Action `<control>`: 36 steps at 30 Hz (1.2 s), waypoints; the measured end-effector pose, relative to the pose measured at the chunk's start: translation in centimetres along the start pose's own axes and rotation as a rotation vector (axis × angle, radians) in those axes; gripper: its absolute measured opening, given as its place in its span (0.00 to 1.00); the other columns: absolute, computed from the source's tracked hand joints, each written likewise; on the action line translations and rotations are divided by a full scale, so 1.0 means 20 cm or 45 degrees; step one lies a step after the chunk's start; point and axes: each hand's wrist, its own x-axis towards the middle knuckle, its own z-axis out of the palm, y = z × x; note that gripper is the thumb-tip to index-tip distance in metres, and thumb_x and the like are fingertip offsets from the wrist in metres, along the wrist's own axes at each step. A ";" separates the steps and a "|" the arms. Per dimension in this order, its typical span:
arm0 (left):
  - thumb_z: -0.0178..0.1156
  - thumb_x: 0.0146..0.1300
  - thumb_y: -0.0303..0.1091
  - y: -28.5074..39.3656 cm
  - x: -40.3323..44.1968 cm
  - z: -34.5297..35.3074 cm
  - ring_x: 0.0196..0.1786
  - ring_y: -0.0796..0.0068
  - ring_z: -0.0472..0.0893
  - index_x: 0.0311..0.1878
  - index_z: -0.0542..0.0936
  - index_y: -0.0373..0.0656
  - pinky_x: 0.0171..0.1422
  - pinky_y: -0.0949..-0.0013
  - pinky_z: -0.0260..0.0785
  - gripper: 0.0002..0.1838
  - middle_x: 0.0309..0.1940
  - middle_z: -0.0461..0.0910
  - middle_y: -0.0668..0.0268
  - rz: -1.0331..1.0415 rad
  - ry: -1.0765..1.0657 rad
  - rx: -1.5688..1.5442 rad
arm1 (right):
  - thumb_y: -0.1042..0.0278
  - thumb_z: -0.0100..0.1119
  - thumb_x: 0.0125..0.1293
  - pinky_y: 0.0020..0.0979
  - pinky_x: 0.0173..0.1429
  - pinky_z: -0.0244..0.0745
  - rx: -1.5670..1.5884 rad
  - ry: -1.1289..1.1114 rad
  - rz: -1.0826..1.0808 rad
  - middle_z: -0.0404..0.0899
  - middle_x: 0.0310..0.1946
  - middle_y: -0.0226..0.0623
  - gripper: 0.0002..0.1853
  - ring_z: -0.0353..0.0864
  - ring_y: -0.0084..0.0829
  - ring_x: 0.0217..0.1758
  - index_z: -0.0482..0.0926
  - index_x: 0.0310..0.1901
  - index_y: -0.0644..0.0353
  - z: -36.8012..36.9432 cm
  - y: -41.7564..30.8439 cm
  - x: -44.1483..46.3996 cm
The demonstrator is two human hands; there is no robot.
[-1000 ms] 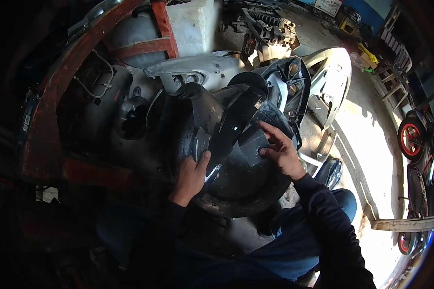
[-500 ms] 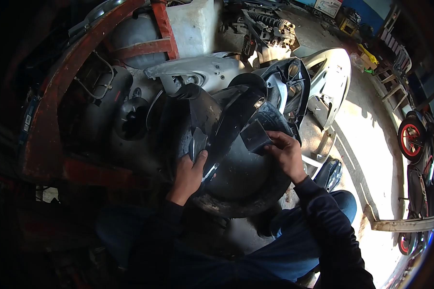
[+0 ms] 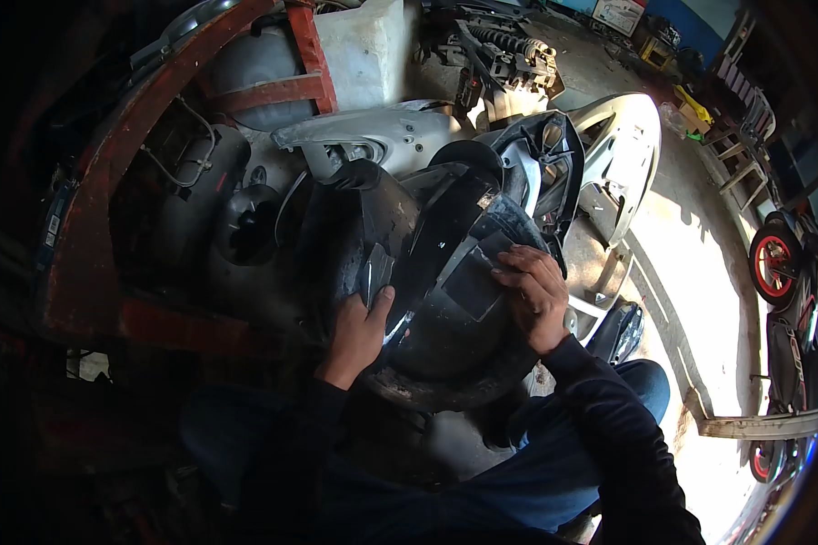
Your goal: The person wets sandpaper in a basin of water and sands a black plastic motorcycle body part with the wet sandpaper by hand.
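A glossy black motorcycle fairing panel [image 3: 447,214] lies slanted over a black tyre [image 3: 450,392] in front of me. My left hand [image 3: 356,329] is closed on its lower left part, with the thumb on top. My right hand [image 3: 538,295] pinches the edge of a dark square sheet [image 3: 473,289] that looks like sandpaper. The sheet lies over the right side of the panel; whether it presses on the surface I cannot tell. Fingers of the right hand are bent, and the thumb is mostly hidden.
Grey body panels [image 3: 368,136] and a pale panel [image 3: 629,154] stand behind the tyre. A rusty red metal frame [image 3: 86,263] curves along the left. Farther back lies a coil spring shock [image 3: 509,41]. Motorcycles with a red-rimmed wheel [image 3: 774,259] stand at the right.
My right hand has turned and moved slightly left, its fingers now over the sheet's upper edge. The sheet has tilted down flatter toward the panel. The left hand keeps its hold.
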 end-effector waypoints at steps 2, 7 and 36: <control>0.54 0.73 0.47 0.03 -0.02 0.00 0.31 0.48 0.82 0.34 0.79 0.27 0.38 0.55 0.70 0.26 0.22 0.80 0.47 0.069 0.053 0.074 | 0.83 0.67 0.38 0.37 0.53 0.78 0.000 0.015 -0.013 0.85 0.41 0.33 0.16 0.84 0.39 0.50 0.84 0.33 0.57 0.00 0.00 0.00; 0.54 0.73 0.47 -0.01 0.00 0.00 0.29 0.49 0.82 0.33 0.79 0.27 0.38 0.55 0.70 0.26 0.21 0.79 0.47 0.036 -0.004 -0.026 | 0.80 0.69 0.44 0.34 0.45 0.79 0.025 -0.245 0.376 0.86 0.34 0.36 0.11 0.86 0.36 0.41 0.85 0.33 0.60 0.06 0.06 -0.06; 0.54 0.74 0.39 0.12 -0.04 -0.01 0.24 0.63 0.86 0.34 0.77 0.28 0.27 0.66 0.75 0.20 0.19 0.81 0.56 -0.130 -0.101 -0.191 | 0.72 0.76 0.45 0.42 0.34 0.71 0.174 -0.351 0.204 0.73 0.24 0.39 0.19 0.75 0.44 0.28 0.70 0.28 0.60 0.05 -0.02 -0.03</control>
